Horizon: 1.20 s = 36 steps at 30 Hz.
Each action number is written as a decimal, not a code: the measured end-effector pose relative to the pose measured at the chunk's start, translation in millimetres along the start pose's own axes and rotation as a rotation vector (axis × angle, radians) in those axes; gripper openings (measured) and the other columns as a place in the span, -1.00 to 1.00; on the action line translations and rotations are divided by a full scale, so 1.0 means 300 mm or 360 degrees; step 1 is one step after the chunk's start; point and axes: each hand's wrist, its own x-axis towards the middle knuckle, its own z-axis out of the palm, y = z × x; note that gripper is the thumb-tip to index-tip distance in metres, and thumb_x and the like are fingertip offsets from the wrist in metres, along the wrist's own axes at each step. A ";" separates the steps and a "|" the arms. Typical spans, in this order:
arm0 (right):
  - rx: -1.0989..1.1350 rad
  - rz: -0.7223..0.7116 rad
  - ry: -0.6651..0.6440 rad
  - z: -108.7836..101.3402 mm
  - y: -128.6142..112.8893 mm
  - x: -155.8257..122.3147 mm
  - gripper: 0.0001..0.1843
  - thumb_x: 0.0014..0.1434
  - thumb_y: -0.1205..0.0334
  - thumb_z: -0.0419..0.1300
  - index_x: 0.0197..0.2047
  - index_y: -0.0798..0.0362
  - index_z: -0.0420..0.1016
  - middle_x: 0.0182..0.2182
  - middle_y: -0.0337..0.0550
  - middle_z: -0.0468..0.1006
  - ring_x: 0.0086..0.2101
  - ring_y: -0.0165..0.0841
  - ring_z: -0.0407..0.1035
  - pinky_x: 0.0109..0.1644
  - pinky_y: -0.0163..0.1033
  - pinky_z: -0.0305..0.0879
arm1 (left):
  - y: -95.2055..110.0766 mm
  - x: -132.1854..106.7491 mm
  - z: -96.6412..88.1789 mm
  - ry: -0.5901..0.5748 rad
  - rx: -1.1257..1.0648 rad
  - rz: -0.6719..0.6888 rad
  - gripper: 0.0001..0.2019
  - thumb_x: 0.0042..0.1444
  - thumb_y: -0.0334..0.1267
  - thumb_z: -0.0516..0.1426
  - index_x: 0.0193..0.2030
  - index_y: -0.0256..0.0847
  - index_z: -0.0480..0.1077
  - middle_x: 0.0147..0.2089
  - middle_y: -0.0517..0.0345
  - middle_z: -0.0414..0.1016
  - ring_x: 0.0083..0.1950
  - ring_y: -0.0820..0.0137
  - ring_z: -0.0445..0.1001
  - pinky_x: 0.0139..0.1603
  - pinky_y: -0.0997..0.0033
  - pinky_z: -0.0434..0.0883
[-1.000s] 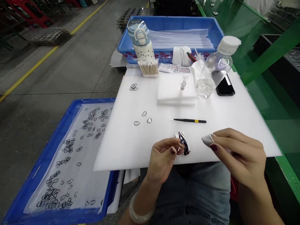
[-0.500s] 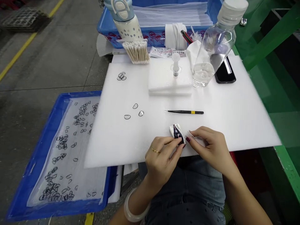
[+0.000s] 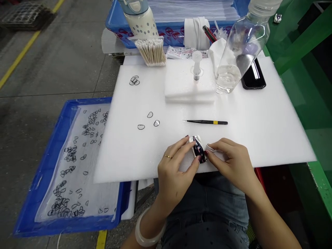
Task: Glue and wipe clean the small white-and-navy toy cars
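Near the front edge of the white foam board (image 3: 124,155), my left hand (image 3: 177,164) grips a small glossy black-and-white piece that looks like a toy car (image 3: 198,149). Its thumb and fingers hold the piece from the left side and the near end. My right hand (image 3: 230,160) pinches a folded white cloth (image 3: 212,148) close against the piece's right side. Most of the cloth is hidden in the palm. Black tweezers (image 3: 207,122) with a yellow band lie just beyond both hands. Several thin black rings (image 3: 141,127) lie on the board to the left.
A blue tray (image 3: 28,207) at the lower left holds many black rings. Cotton swabs (image 3: 151,52), a syringe (image 3: 196,65) in a foam block (image 3: 181,88), a tilted clear bottle (image 3: 229,74) and a phone (image 3: 253,76) stand or lie along the back. Behind them is a blue bin (image 3: 168,33).
My left hand has shifted its grip, its fingers now spread further along the piece's left side. The piece has turned and shows more of its black top. My right hand stays beside it.
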 end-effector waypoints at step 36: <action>-0.0279 -0.0737 0.0209 0.037 0.002 -0.087 -0.84 0.21 0.44 0.20 -0.16 0.13 0.57 -0.38 -0.13 0.51 -0.48 -0.44 0.38 -0.47 -0.33 0.33 | -0.064 0.083 -0.026 -0.0390 -0.0090 0.0244 -0.74 0.19 -0.48 0.20 0.00 -0.20 0.53 -0.05 0.05 0.45 -0.04 0.31 0.52 -0.01 0.29 0.51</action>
